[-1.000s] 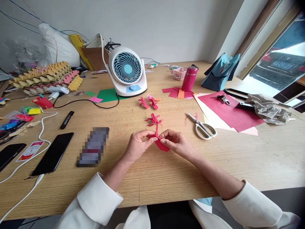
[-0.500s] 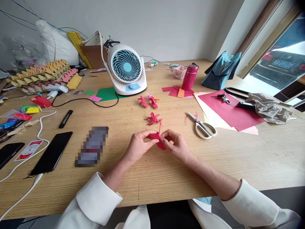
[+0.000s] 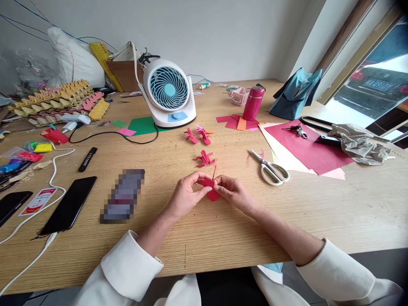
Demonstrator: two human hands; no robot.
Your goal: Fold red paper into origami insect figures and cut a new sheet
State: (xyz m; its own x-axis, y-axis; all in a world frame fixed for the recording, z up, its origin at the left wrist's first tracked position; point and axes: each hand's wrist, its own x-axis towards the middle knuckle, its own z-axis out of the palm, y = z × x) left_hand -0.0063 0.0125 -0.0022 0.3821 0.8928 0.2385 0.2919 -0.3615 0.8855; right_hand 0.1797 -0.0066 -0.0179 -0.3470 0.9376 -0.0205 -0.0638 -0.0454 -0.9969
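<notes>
While logging the red paper piece [image 3: 213,195], found it held between both hands, low over the middle of the counter [image 3: 178,242]; couldn't tell whether touching the wood. Saw left hand [image 3: 188,190] gripping its left side, thumb near, fingers behind. Saw right hand [image 3: 239,193] pinching its right side likewise, thumbs close together. Noted neither set of fingers released. Marked a thin strip [image 3: 214,172] sticking out on the far side, a broad flap on the near side.

Compared with a second earlier, found the strip narrower to view and nudged right, the flap swung from rightward to more nearly straight back toward the body. Read as a small turn within the grip, not a letting-go; judged still mid-shaping, not finished.

Just beyond the strip, saw a folded red figure [image 3: 204,158]; farther off, two small folded figures [image 3: 191,135] side by side. Noted no shift in any. To the right, saw scissors [image 3: 274,173] lying untouched, then large red sheet [image 3: 310,148] under keys [image 3: 298,131]. Farther back, logged pink flask [image 3: 254,103] and white fan [image 3: 169,91]; far left, black marker [image 3: 87,160].
</notes>
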